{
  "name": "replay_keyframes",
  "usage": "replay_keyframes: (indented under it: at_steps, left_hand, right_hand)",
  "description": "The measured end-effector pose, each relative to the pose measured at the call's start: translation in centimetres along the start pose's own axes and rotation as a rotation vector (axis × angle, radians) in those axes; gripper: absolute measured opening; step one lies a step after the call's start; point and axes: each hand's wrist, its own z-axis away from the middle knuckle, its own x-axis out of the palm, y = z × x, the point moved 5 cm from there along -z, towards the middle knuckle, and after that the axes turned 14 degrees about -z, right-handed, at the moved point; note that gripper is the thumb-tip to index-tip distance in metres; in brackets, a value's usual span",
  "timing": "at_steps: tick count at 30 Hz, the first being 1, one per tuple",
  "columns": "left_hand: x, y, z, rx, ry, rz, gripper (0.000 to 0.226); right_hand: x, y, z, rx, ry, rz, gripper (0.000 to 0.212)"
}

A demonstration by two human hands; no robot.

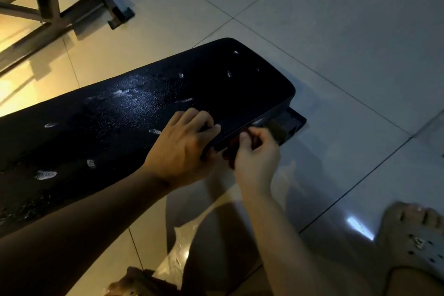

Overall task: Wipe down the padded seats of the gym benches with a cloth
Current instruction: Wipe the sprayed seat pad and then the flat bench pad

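A black padded bench seat [149, 113] runs from the lower left to the upper right, its cover worn with pale scuffs and shiny in the middle. My left hand [182, 149] grips the seat's near edge close to its right end, fingers curled on top of the pad. Just right of it, my right hand [257, 154] is curled at the pad's side edge and pinches a dark, reddish cloth [231, 149] held against that edge. Most of the cloth is hidden between the two hands and in shadow.
The bench's dark foot [292, 125] sticks out under the right end. Another bench's metal frame [48, 7] stands at the top left. Crumpled clear plastic [177, 250] lies on the tiled floor below the seat. My foot in a pale sandal [413, 238] is at the lower right.
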Motion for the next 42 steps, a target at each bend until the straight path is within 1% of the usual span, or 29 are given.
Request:
replay_keyframes:
  at_steps: [3, 5, 6, 9, 11, 13, 15, 17, 18, 20, 22, 23, 24, 25, 27, 29, 30, 31, 33, 35, 36, 37, 39, 40, 41, 42]
  left_hand:
    - [-0.2, 0.1, 0.2, -0.015, 0.009, -0.002, 0.043]
    - [-0.2, 0.1, 0.3, -0.012, 0.011, 0.001, 0.044]
    - [-0.2, 0.1, 0.3, -0.009, 0.009, 0.005, 0.043]
    - [-0.1, 0.0, 0.2, -0.009, 0.008, 0.011, 0.042]
    - [0.0, 0.0, 0.1, -0.007, 0.006, 0.012, 0.043]
    - [-0.1, -0.1, 0.0, -0.016, 0.017, 0.022, 0.042]
    - [-0.3, 0.0, 0.0, -0.018, 0.026, 0.027, 0.042]
    - [-0.3, 0.1, 0.1, -0.014, 0.034, 0.036, 0.041]
    - [-0.3, 0.1, 0.2, -0.014, 0.035, 0.037, 0.041]
    - [-0.2, 0.0, 0.2, -0.015, 0.025, 0.032, 0.042]
    - [0.0, -0.1, 0.2, -0.013, 0.022, 0.023, 0.044]
    - [0.0, -0.1, 0.1, -0.01, 0.021, 0.021, 0.044]
    - [0.1, -0.1, 0.0, -0.008, 0.021, 0.024, 0.043]
    - [0.1, -0.1, 0.0, -0.013, 0.022, 0.027, 0.043]
    - [0.0, 0.0, 0.0, -0.021, 0.021, 0.022, 0.042]
    - [0.0, 0.1, 0.1, -0.018, 0.016, 0.027, 0.041]
    - [0.0, 0.1, 0.1, -0.017, 0.018, 0.031, 0.041]
    - [0.0, 0.1, 0.1, -0.016, 0.018, 0.032, 0.04]
    - [0.0, 0.0, 0.1, -0.016, 0.02, 0.026, 0.039]
    - [0.1, 0.0, 0.0, -0.006, 0.021, 0.023, 0.041]
    - [0.1, 0.0, 0.0, -0.006, 0.024, 0.027, 0.042]
    - [0.1, 0.0, 0.0, -0.012, 0.027, 0.033, 0.042]
    - [0.0, 0.0, -0.1, -0.021, 0.025, 0.028, 0.041]
    - [0.0, 0.1, 0.0, -0.018, 0.02, 0.022, 0.041]
    - [0.1, 0.2, 0.1, -0.011, 0.019, 0.019, 0.041]
    - [0.2, 0.1, 0.2, -0.007, 0.017, 0.021, 0.041]
  right_hand:
    - [-2.2, -0.5, -5.1, 0.02, 0.162, 0.088, 0.009]
    - [-2.8, -0.9, -6.2, 0.011, 0.19, 0.118, 0.004]
    - [-2.3, -0.8, -5.4, 0.007, 0.163, 0.13, 0.005]
    - [0.2, -0.2, -0.4, -0.028, -0.027, 0.045, 0.007]
    - [0.7, 0.0, 1.1, -0.081, -0.072, 0.027, 0.009]
    - [0.0, -0.1, -1.3, -0.066, 0.001, 0.089, 0.01]
    - [-1.7, -0.3, -5.1, -0.012, 0.127, 0.132, 0.007]
    - [-3.0, -0.6, -7.1, -0.008, 0.18, 0.141, 0.007]
    - [-2.8, -0.5, -6.8, -0.021, 0.158, 0.158, 0.006]
    - [-1.2, 0.1, -3.8, -0.051, 0.032, 0.159, 0.004]
    - [0.5, 0.5, -0.2, -0.124, -0.097, 0.125, 0.004]
    - [0.9, 0.5, 0.7, -0.163, -0.117, 0.119, 0.003]
    - [0.8, 0.4, 0.5, -0.174, -0.1, 0.126, 0.004]
    - [0.4, 0.5, -1.0, -0.147, -0.057, 0.145, 0.005]
    - [-1.5, 0.6, -4.9, -0.044, 0.069, 0.165, 0.005]
    - [-3.4, 0.4, -7.5, -0.011, 0.165, 0.171, 0.006]
    - [-3.5, 0.3, -7.5, -0.027, 0.161, 0.167, 0.007]
    - [-2.9, 0.3, -6.6, -0.041, 0.123, 0.15, 0.007]
    - [-0.8, 0.4, -2.9, -0.088, -0.023, 0.118, 0.005]
    - [0.4, 0.2, -0.1, -0.181, -0.112, 0.098, 0.003]
    - [0.4, 0.1, -0.3, -0.188, -0.103, 0.106, 0.004]
    - [-0.2, 0.3, -1.9, -0.156, -0.057, 0.131, 0.005]
    - [-2.4, 0.0, -6.3, -0.07, 0.097, 0.179, 0.008]
    - [-3.6, -0.3, -8.0, -0.059, 0.159, 0.188, 0.009]
    - [-4.2, -0.5, -8.8, -0.072, 0.181, 0.19, 0.01]
    - [-4.0, -0.5, -8.5, -0.084, 0.164, 0.2, 0.01]
